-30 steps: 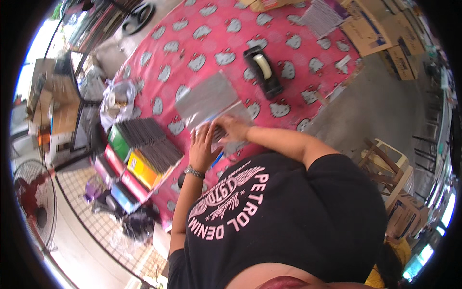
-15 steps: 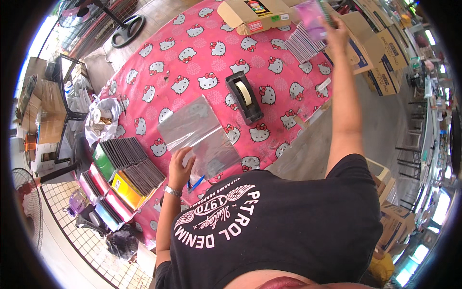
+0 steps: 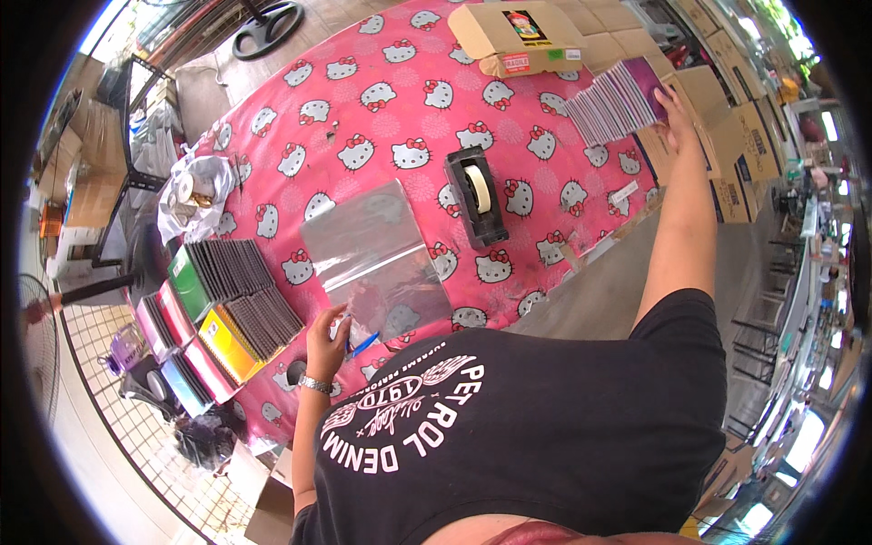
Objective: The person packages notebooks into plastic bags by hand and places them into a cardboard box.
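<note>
My right hand (image 3: 677, 124) reaches to the far right, fingers spread against the purple cover (image 3: 643, 82) at the end of a row of thin notebooks (image 3: 610, 107). My left hand (image 3: 327, 343), with a metal watch at its wrist, is at the near edge of the table. Its fingers are loosely curled and apart, beside a blue-handled tool (image 3: 365, 343) whose kind I cannot make out. A clear plastic sheet (image 3: 381, 254) lies flat just beyond that hand. A black tape dispenser (image 3: 478, 197) with a pale roll stands right of the sheet.
Stacks of spiral notebooks (image 3: 227, 309) stand at the left, by a white plastic bag (image 3: 193, 195). An open cardboard box (image 3: 518, 41) sits at the far edge, and more cartons (image 3: 740, 163) stand at the right. A pink patterned cloth (image 3: 363, 123) covers the table.
My right hand has brought the purple notebook down to the right end of the row. My left hand has drawn back from the plastic sheet toward me. The view has shifted slightly.
</note>
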The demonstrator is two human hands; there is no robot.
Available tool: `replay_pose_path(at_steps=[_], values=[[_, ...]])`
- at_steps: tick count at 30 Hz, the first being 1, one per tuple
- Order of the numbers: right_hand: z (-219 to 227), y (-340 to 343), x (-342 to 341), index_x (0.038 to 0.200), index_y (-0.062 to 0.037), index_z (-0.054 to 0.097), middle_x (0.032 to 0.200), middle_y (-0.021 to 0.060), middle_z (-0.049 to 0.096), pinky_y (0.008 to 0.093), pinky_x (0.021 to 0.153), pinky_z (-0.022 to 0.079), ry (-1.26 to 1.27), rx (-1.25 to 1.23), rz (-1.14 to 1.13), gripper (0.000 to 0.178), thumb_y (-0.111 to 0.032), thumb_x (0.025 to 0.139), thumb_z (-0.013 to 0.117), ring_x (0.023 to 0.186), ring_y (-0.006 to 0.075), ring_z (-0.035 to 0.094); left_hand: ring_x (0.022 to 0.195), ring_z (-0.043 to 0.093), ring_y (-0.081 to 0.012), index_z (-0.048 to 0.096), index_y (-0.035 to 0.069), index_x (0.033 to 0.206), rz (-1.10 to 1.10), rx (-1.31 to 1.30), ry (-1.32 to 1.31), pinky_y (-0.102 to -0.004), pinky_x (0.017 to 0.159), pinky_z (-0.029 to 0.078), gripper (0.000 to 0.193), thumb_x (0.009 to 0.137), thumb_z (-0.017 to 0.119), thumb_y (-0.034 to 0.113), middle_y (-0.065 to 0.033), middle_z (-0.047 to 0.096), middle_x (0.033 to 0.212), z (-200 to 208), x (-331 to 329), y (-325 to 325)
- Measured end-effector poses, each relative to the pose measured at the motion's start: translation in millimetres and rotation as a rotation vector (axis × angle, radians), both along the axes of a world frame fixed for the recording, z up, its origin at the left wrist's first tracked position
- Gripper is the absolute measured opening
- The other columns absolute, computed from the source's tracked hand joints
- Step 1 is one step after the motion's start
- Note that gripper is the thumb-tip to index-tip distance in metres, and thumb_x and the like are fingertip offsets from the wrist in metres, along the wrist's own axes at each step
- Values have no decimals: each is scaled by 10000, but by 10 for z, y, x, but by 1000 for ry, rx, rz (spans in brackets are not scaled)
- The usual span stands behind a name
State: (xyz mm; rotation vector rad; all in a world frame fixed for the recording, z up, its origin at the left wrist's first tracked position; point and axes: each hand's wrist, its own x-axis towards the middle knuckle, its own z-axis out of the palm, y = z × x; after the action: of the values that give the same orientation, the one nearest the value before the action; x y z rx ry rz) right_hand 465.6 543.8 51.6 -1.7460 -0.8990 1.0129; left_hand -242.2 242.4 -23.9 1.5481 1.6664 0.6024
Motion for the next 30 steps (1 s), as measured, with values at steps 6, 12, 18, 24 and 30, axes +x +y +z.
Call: replay_pose_path(at_steps=[6,12,18,24,30], values=[[360,395,696,1333,-209,501,1276,87,574,424,906,438,-804,188,48,601,-434,810,692,1115,290,561,922,642,-257,645,29,1082,61,98,-138,-342,826,485,253,841,637,106,-142,666,974,-47,-197,-156],[-80,572,-2099,1134,-107,623,1119,191,611,417,951,419,-1282,680,11,373,-207,782,691,1067,340,553,886,635,-210,644,12,1028,273,420,-166,-319,800,489,175,858,632,52,-107,670,973,1110,-505,-172],[-80,-967,-6575,867,-74,687,943,92,661,379,794,485,-461,1008,1143,150,-128,729,705,912,279,624,877,598,-102,659,-19,972,921,858,-277,-243,768,468,141,912,581,83,-49,666,937,1583,-2155,-167],[-22,-1621,-8781,978,-76,672,1115,118,583,459,885,445,-521,605,1261,319,-345,805,675,1054,303,568,723,596,-81,690,23,969,1069,626,43,-239,668,472,184,864,651,168,-23,671,817,982,-3746,-404],[45,-1545,-9400,1142,-68,614,1261,119,498,468,939,428,-945,288,1234,539,-439,768,729,1145,289,530,838,623,-252,692,39,1000,941,340,418,-362,768,488,376,811,691,364,-135,664,864,715,-4093,-336]])
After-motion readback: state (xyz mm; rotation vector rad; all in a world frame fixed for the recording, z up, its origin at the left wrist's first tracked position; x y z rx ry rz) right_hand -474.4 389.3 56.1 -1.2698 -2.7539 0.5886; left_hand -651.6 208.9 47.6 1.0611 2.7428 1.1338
